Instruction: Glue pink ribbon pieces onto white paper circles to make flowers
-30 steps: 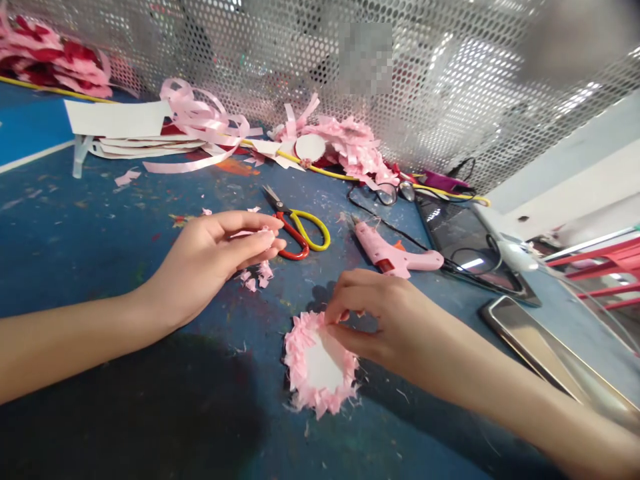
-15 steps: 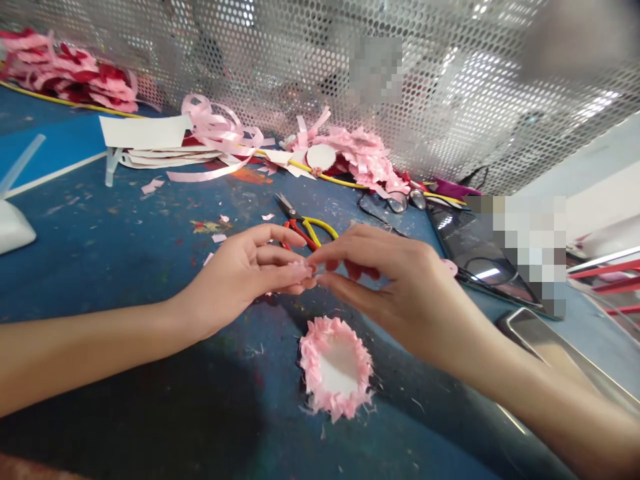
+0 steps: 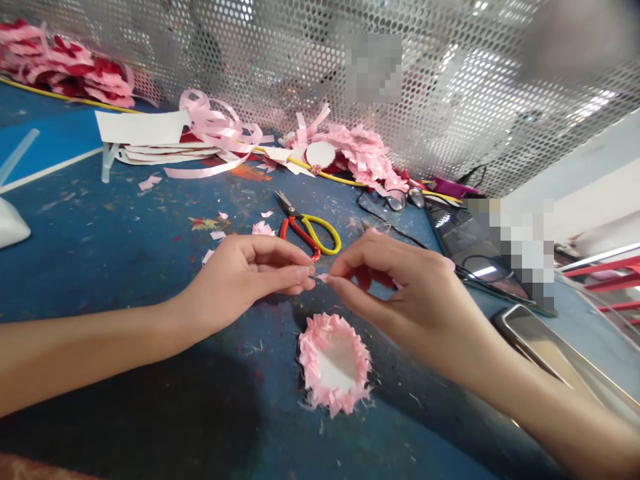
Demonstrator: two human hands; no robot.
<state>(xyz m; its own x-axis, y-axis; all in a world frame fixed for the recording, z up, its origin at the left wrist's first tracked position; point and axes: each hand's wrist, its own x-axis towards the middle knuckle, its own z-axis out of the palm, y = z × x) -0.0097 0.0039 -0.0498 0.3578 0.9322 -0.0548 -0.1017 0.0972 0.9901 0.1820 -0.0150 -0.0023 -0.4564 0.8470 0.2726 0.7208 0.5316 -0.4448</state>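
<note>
My right hand (image 3: 395, 280) is closed in a pinch on a small pink ribbon piece (image 3: 324, 277). Facing it, my left hand (image 3: 260, 270) has its thumb pressed against the fingers. A thin dark sliver shows at the left fingertips, too small to name. Just beyond the hands lie scissors (image 3: 300, 220) with one red and one yellow handle. Below the hands, on the blue table (image 3: 200, 400), rests a round white disc (image 3: 340, 363) edged with a ruffle of pink ribbon bits (image 3: 311, 380).
Pink ribbon pieces (image 3: 360, 153) and curled ribbon (image 3: 210, 120) lie along the perforated metal screen (image 3: 280, 60). White card strips (image 3: 150, 153) are stacked left of them. Eyeglasses (image 3: 397, 200), a dark tablet-like panel (image 3: 480, 253) and a phone (image 3: 535, 347) lie to the right.
My fingertips have drawn slightly apart, and the pink ribbon piece now shows between them at my right fingertips. More of the scissors' handles is visible. The ruffled disc stays put.
</note>
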